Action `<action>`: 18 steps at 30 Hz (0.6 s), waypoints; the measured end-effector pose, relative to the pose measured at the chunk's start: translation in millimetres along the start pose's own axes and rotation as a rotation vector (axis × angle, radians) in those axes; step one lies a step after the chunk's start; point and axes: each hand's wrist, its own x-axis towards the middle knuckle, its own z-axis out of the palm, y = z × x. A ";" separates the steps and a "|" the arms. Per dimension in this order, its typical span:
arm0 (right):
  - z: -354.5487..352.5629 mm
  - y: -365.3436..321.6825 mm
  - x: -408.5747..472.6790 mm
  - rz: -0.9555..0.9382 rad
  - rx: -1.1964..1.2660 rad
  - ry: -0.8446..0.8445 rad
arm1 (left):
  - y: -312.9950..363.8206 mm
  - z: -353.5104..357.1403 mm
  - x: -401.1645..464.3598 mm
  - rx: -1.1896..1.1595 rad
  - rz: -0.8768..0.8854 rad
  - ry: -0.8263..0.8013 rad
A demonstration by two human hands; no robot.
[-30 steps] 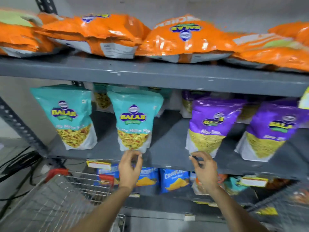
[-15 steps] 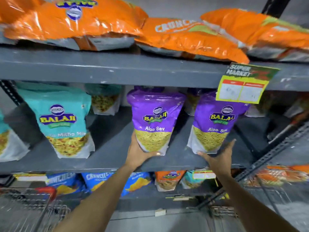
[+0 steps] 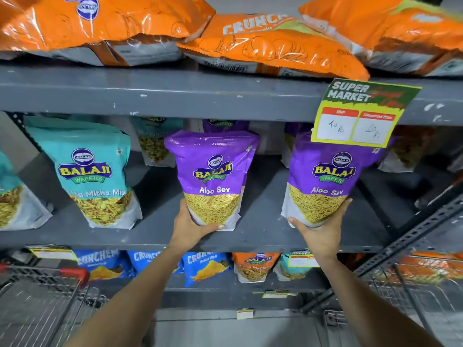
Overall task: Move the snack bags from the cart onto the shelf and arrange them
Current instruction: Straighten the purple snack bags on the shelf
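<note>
Two purple Aloo Sev bags stand upright on the grey middle shelf point(image 3: 260, 234). My left hand point(image 3: 190, 224) grips the bottom of the left purple bag point(image 3: 213, 171), thumb across its front. My right hand point(image 3: 320, 229) cups the base of the right purple bag point(image 3: 330, 179). A teal Mitha Mix bag point(image 3: 92, 171) stands to the left, apart from my hands. More purple and teal bags stand behind in the back row, partly hidden. The wire cart point(image 3: 42, 304) with a red handle sits at the lower left.
Large orange bags point(image 3: 270, 43) lie flat on the top shelf. A yellow-green price tag point(image 3: 355, 113) hangs over the right purple bag's top. Blue and orange bags point(image 3: 205, 266) fill the lower shelf. A slanted metal brace point(image 3: 406, 244) and another wire basket point(image 3: 426, 276) stand at right.
My view and both hands have shifted right, from the teal bags to the purple ones. My left hand took hold of the left purple bag, then my right hand closed on the right one.
</note>
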 end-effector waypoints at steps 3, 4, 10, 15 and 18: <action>-2.8 -0.1 -3.2 0.002 -0.006 -0.018 | -2.5 -1.0 -2.5 0.000 -0.013 0.006; -4.1 -0.2 -3.4 -0.002 -0.003 -0.031 | -2.4 -1.3 -3.4 0.000 -0.013 0.006; -6.5 -2.8 -2.5 0.023 0.017 -0.067 | 0.2 -3.3 -5.7 -0.007 -0.036 -0.015; -7.0 -2.8 -7.1 0.046 -0.014 -0.062 | 2.7 -5.6 -10.8 -0.023 -0.037 -0.021; -14.4 -1.6 -13.9 0.051 0.054 -0.036 | 0.4 -8.3 -10.5 -0.043 -0.037 -0.038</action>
